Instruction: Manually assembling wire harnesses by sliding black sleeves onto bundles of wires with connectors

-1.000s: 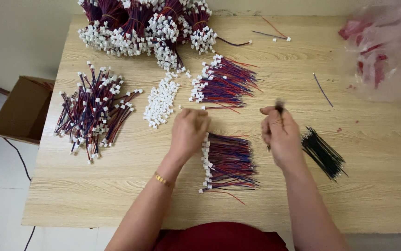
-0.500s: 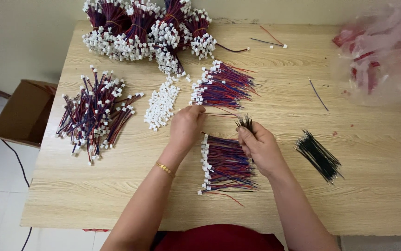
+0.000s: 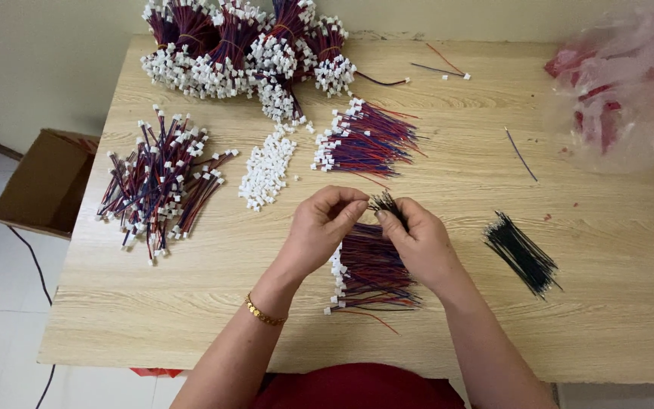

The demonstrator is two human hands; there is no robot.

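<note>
Head view: the left hand point(image 3: 319, 227) and right hand point(image 3: 421, 242) meet over the wooden table point(image 3: 455, 333), fingertips pinched together on a small tuft of black wires point(image 3: 386, 203) held between them. Directly beneath lies a flat bundle of red-and-blue leads point(image 3: 372, 273) with white plugs. Beyond the hands sit a heap of loose white connectors point(image 3: 268, 168) and another lead bundle point(image 3: 365, 142); a sheaf of black wires point(image 3: 522, 254) lies to the right, a cardboard box point(image 3: 43, 185) left of the table.
</note>
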